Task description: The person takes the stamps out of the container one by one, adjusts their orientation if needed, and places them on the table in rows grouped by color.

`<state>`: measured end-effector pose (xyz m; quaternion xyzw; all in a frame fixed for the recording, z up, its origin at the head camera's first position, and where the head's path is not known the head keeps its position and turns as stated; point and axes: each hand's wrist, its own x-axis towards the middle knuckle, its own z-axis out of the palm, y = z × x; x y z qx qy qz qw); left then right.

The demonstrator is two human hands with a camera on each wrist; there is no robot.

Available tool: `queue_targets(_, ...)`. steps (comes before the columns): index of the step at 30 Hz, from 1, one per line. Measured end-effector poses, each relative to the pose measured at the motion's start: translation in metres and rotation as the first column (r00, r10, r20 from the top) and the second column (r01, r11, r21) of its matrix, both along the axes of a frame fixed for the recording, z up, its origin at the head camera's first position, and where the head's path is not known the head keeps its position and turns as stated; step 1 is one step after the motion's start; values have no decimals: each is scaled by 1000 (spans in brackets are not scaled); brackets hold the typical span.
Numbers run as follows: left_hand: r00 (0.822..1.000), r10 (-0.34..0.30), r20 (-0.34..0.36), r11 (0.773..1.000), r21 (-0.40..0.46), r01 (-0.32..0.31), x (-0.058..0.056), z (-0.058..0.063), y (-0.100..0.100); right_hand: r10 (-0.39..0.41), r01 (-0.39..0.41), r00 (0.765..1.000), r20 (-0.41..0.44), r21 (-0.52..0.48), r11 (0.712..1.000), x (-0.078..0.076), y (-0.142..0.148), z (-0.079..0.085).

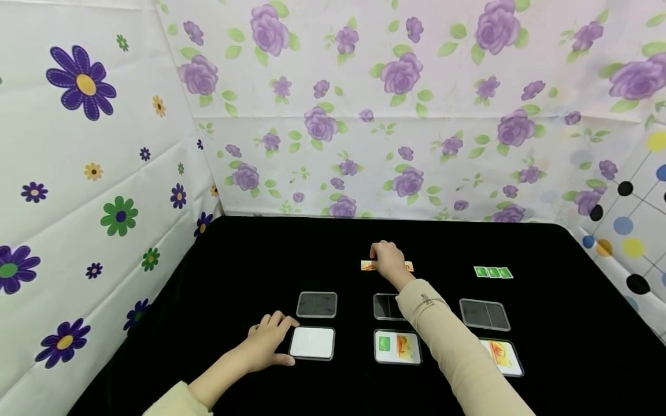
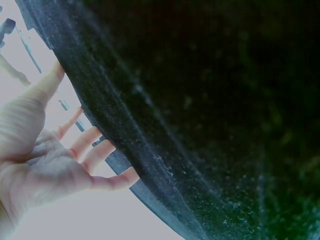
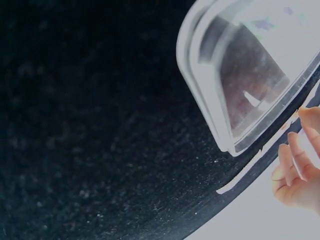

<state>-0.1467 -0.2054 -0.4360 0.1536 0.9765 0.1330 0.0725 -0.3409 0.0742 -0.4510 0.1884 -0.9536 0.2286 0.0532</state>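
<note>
My left hand [image 1: 267, 342] rests on the black table with its fingers spread, fingertips and thumb right at the left side of a clear case [image 1: 312, 343] with a white insert. In the left wrist view, the left palm [image 2: 55, 165] shows nothing held. My right hand [image 1: 389, 263] reaches over a row of orange picture cards [image 1: 367, 266], hiding the middle of the row. Its fingers [image 3: 287, 160] bend down toward the cards in the right wrist view; I cannot tell whether they pinch one.
Green cards [image 1: 493, 272] lie overlapping at the right. Transparent lids [image 1: 317, 304] stand in a row behind the cases. The middle case [image 1: 380, 349] holds a green and an orange card on white; the right case [image 1: 509, 361], partly behind my sleeve, shows an orange card.
</note>
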Motion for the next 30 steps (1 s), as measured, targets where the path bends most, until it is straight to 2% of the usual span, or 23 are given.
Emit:
queue_targets(8, 1000, -4, 6, 1000, 3, 4, 0, 0, 1, 20, -17, 999, -36, 87, 996, 0, 0, -1)
queue_targets(12, 1000, 4, 9, 1000, 5, -4, -1, 1, 1, 37, -35, 999, -29, 49, 998, 1, 2, -2)
queue_targets(18, 1000, 7, 11, 1000, -3, -7, -1, 1, 2, 16, -16, 1000, 13, -15, 1000, 2, 5, -3)
queue_targets(30, 1000, 15, 8, 1000, 8, -15, -1, 0, 0, 44, -44, 998, 41, 4, 999, 7, 8, 8)
